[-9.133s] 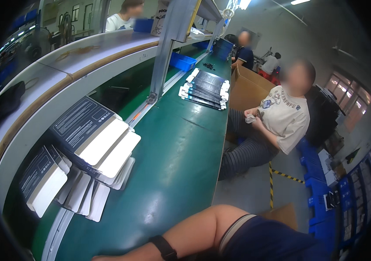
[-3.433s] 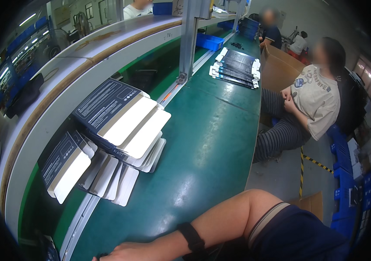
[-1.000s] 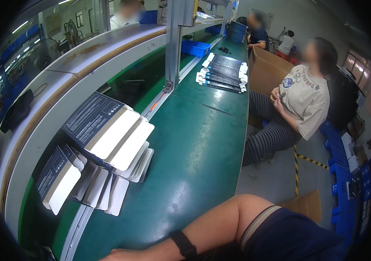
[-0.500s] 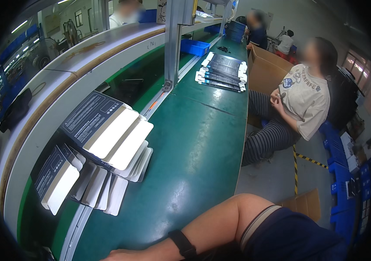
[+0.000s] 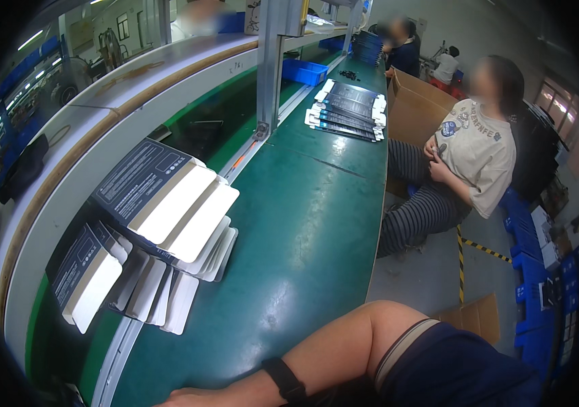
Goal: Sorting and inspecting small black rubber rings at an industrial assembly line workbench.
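My right hand [image 5: 191, 396] rests low over the near part of the green workbench [image 5: 289, 271], cut off by the lower edge, so its fingers and anything in them are hidden. A black band circles the wrist. My left hand is out of view. Beyond the right hand, to the left, lies a pile of dark, flattened cardboard boxes [image 5: 143, 183] with white flaps [image 5: 198, 220]. A smaller group of the same boxes [image 5: 82, 261] leans beside it.
Farther along the bench lie a second stack of flat boxes [image 5: 347, 112], small black parts [image 5: 349, 75] and a blue bin [image 5: 304, 72]. A metal post [image 5: 270, 81] rises at the bench's left. A seated co-worker [image 5: 476, 149] is at the right, near a large carton [image 5: 418, 105].
The view has shifted very slightly. The seated co-worker's hands have moved a little; my right arm and the boxes look the same.
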Action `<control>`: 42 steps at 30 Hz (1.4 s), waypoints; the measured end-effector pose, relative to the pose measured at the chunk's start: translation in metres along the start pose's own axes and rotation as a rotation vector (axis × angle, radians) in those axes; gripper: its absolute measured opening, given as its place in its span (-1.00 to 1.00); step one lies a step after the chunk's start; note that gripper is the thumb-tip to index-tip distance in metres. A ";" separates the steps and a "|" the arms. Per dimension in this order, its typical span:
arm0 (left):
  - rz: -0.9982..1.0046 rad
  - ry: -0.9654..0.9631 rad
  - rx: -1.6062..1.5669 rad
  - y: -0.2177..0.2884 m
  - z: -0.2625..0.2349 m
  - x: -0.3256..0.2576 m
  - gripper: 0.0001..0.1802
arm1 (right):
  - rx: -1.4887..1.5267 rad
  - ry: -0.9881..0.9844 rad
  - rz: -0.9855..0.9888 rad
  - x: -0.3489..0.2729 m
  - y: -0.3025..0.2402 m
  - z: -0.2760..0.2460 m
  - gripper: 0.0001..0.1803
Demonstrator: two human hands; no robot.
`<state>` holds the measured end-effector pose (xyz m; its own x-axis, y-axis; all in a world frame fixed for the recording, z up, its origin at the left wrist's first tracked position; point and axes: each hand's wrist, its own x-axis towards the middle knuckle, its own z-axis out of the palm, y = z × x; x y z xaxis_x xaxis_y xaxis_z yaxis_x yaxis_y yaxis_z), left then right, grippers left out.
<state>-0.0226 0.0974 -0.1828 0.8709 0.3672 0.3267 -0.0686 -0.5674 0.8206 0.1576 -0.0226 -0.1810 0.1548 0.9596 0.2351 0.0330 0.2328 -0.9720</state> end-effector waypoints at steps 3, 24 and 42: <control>0.001 0.011 0.009 0.002 0.002 0.000 -0.81 | -0.014 -0.008 -0.012 0.000 0.000 0.000 -0.77; 0.022 0.046 0.032 0.006 0.005 0.003 -0.81 | -0.012 -0.012 -0.023 0.000 0.002 0.001 -0.75; 0.032 0.022 0.039 0.002 0.003 0.004 -0.81 | -0.025 0.022 -0.070 0.000 0.002 0.002 -0.80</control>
<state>-0.0181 0.0958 -0.1814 0.8575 0.3641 0.3634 -0.0774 -0.6070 0.7909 0.1561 -0.0221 -0.1830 0.1728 0.9372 0.3030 0.0692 0.2953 -0.9529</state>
